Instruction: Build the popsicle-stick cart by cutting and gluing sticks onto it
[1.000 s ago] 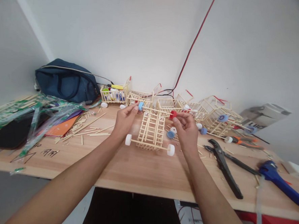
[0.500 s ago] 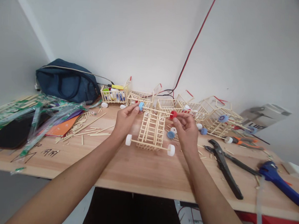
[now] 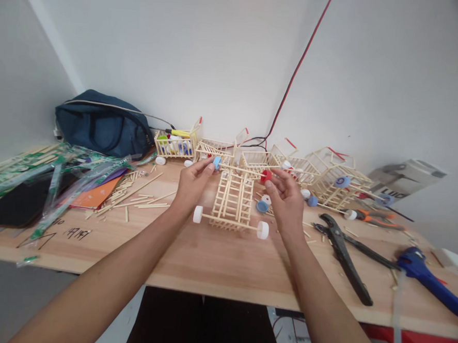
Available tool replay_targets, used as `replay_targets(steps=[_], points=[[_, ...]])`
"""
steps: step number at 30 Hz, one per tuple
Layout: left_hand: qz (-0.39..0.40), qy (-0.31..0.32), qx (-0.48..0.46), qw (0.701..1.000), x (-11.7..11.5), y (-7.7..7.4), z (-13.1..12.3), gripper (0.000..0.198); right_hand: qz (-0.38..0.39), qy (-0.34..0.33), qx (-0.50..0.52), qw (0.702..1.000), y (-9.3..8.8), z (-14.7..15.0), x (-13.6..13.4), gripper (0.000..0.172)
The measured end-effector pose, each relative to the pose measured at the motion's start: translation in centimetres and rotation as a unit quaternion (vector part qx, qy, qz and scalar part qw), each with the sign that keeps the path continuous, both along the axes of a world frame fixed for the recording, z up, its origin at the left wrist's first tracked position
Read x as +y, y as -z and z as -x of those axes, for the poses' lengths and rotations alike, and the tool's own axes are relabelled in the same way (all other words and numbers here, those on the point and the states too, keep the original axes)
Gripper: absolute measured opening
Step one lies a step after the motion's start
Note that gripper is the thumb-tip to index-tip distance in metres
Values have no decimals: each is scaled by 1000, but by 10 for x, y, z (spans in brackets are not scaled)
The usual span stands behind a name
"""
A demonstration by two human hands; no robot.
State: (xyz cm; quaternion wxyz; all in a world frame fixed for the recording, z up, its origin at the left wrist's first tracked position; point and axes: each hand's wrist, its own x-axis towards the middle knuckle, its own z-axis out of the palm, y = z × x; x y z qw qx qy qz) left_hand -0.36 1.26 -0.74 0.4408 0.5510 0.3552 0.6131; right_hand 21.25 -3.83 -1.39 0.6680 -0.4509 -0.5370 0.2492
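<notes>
Between my hands is a small cart of thin wooden sticks (image 3: pixel 233 198), its slatted underside facing me. My left hand (image 3: pixel 194 184) pinches a light blue bottle cap (image 3: pixel 216 163) at one end of the far axle stick. At that axle's other end, a red bottle cap (image 3: pixel 266 176) is gripped by the fingers of my right hand (image 3: pixel 287 198). Two white caps form wheels on the nearer axle, a left white cap (image 3: pixel 198 214) and a right white cap (image 3: pixel 263 230). Under my right hand, a loose blue cap (image 3: pixel 262 206) lies on the table.
Several stick carts (image 3: pixel 325 175) line the wall. Black-handled cutters (image 3: pixel 342 256), a blue-handled tool (image 3: pixel 434 280) and orange-handled pliers (image 3: pixel 381 218) lie at right. At left are a dark blue bag (image 3: pixel 103 125), plastic wrappers (image 3: pixel 76 193) and cut sticks (image 3: pixel 129 188) on the wooden table (image 3: pixel 215 269).
Almost nothing differs. Both hands keep their hold on the caps, and the cart has shifted very slightly to the right.
</notes>
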Motion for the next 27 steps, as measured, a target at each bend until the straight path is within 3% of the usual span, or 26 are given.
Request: replay_targets(steps=[27], points=[[-39,-17,27,999,-4,-4,1,40,-4,2,-12,1000,0,0,1,31]])
